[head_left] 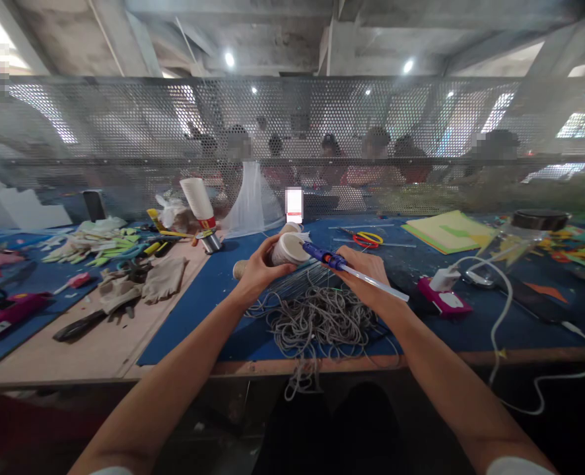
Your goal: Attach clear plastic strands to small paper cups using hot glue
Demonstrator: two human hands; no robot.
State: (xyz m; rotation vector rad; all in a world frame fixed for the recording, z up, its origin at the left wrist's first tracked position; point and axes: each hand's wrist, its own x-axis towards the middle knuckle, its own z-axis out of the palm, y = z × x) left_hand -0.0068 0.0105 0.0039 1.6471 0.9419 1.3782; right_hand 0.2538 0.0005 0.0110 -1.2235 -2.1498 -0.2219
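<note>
My left hand (263,267) is closed around a pale, round, cup-like piece (291,248), its flat white end turned toward me. In my right hand (364,272) is a blue hot glue gun (325,254), a long translucent glue stick (378,284) poking out of its back. The gun's nozzle is at the edge of the cup-like piece; whether it touches cannot be made out. Below both hands lies a tangled heap of grey cord (325,320), with some loops hanging over the table's front edge. A small beige roll (240,269) sits left of the held piece.
Stacked paper cups (197,198) lean in a metal tin (208,241). Work gloves (164,278) lie left. A lit phone (294,204) stands at the back, near scissors (369,239). At right are coloured sheets (446,232), a clear jar (508,247), a pink power strip (444,300) and white cables.
</note>
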